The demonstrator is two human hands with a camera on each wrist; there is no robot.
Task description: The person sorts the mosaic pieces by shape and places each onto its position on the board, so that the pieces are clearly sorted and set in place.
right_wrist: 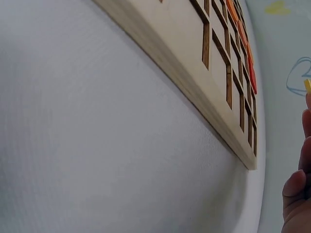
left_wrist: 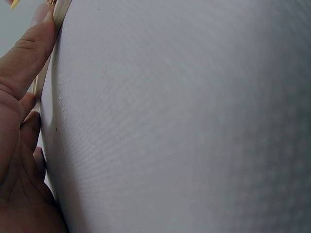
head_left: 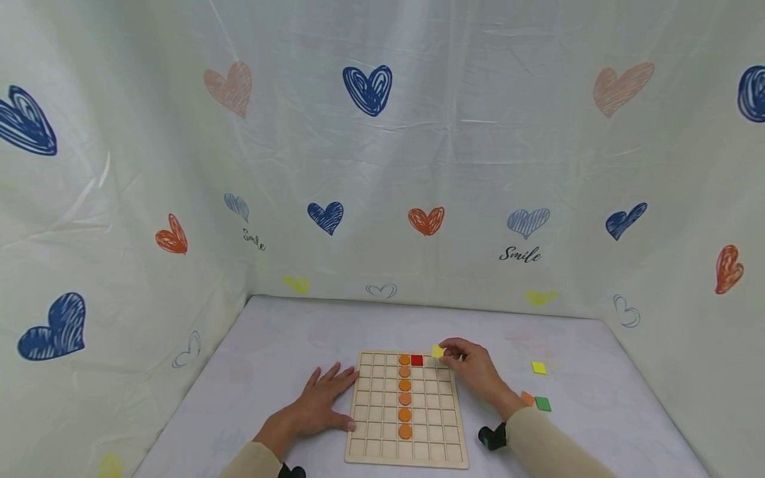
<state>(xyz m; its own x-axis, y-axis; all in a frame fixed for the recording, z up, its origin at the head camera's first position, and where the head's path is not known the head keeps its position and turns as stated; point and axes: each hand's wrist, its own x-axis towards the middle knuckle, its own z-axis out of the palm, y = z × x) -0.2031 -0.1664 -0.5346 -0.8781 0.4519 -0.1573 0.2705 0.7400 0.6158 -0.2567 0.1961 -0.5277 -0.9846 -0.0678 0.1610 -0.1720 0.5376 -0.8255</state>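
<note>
A wooden grid board (head_left: 389, 458) lies on the white tabletop. Round orange pieces (head_left: 404, 385) fill one column of it from the top down, leaving the bottom cell bare. A red square tile (head_left: 417, 360) sits in the top row, just right of the top orange piece. Between thumb and fingertips my right hand (head_left: 475, 368) pinches a yellow square tile (head_left: 438, 351) above the board's top right part. With fingers spread, my left hand (head_left: 319, 405) rests at the board's left edge, its thumb touching the rim. The left wrist view shows the thumb (left_wrist: 29, 53) against the wooden edge.
Right of the board lie another yellow tile (head_left: 539, 368), a green tile (head_left: 542, 403) and an orange piece (head_left: 527, 398) partly behind the right forearm. A white curtain (head_left: 382, 166) with printed hearts encloses the back and sides of the table.
</note>
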